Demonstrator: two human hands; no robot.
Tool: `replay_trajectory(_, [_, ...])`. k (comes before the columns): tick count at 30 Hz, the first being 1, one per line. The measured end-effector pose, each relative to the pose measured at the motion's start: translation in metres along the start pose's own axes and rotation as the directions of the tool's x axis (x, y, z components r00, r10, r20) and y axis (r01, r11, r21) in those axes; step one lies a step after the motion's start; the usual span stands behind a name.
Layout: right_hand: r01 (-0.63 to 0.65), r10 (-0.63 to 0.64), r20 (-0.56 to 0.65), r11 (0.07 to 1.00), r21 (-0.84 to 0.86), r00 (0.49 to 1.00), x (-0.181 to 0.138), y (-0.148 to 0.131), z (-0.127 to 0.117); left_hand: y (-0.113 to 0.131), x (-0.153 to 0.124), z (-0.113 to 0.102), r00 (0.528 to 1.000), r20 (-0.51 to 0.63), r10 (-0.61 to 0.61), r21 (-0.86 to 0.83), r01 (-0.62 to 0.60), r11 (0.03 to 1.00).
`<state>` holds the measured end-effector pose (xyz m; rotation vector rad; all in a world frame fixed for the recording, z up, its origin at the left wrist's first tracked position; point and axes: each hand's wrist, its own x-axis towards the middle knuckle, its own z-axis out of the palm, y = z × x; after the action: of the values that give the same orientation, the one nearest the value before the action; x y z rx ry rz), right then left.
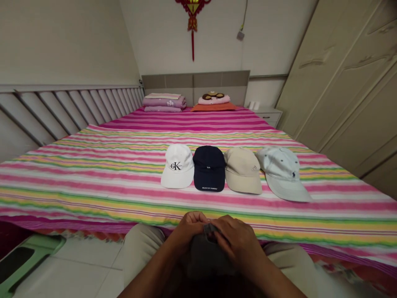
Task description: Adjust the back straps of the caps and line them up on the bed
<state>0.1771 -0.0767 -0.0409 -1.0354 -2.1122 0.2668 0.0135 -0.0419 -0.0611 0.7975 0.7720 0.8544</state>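
Note:
A dark grey cap (pixel 207 257) is held between both hands at the bed's near edge, over my lap. The fingers of my left hand (pixel 191 227) pinch the left side of its strap opening. On the other side, my right hand (pixel 237 236) has its fingers closed on the strap. The cap's lower part is in shadow. Beyond the hands, a white cap (pixel 178 159), a navy cap (pixel 209 161), a beige cap (pixel 242 163) and a pale blue cap (pixel 281 165) lie in a row, brims towards me.
The caps rest on a striped bedspread (pixel 93 174). Folded purple bedding (pixel 164 102) and a pink-and-orange stack (pixel 214 101) sit by the headboard (pixel 176 80). A railing (pixel 71 109) runs along the left. A green stool (pixel 34 256) stands at lower left; wardrobe doors (pixel 335 78) line the right.

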Motion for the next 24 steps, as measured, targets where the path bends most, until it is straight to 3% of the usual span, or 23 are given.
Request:
replay_trajectory(1, [-0.032,0.031,-0.017,0.999,-0.005,0.999,0.0,0.0,0.002,-0.001,0.0,-0.001,1.0,0.011,0.003,0.001,-0.003,1.0])
replay_trajectory(3, [-0.209,0.22,-0.076,0.969,0.132,0.973,0.0,0.0,0.006,-0.004,0.0,-0.002,0.998,0.066,0.012,-0.003,-0.012,1.0])
replay_trajectory(5, [-0.411,0.472,-0.063,0.819,0.401,0.879,0.002,0.001,0.009,-0.005,-0.002,-0.002,0.992,0.12,0.03,-0.022,-0.028,0.999])
replay_trajectory(7, [-0.482,0.59,0.044,0.612,0.627,0.806,0.005,0.002,0.008,-0.004,-0.004,-0.002,0.99,0.134,0.051,-0.044,-0.045,0.998])
replay_trajectory(9, [-0.485,0.536,0.184,0.501,0.717,0.824,0.006,0.004,0.006,-0.003,-0.005,-0.002,0.99,0.129,0.063,-0.057,-0.056,0.997])
replay_trajectory(11, [-0.514,0.425,0.323,0.483,0.709,0.846,0.006,0.006,0.005,0.0,-0.006,-0.003,0.991,0.12,0.065,-0.05,-0.059,0.997])
replay_trajectory(14, [-0.594,0.454,0.41,0.413,0.69,0.791,0.003,0.01,0.005,0.002,-0.007,-0.005,0.992,0.104,0.073,-0.035,-0.07,0.997])
replay_trajectory(16, [-0.595,0.559,0.373,0.288,0.751,0.74,0.002,0.011,0.007,0.004,-0.008,-0.007,0.989,0.096,0.109,-0.079,-0.102,0.992])
replay_trajectory(20, [-0.449,0.686,0.313,0.022,0.893,0.657,0.005,0.006,0.013,0.002,-0.008,-0.01,0.982,0.085,0.169,-0.159,-0.154,0.975])
replay_trajectory(24, [-0.347,0.742,0.372,-0.199,0.917,0.557,0.008,-0.004,0.021,-0.003,-0.007,-0.014,0.974,0.077,0.212,-0.18,-0.196,0.964])
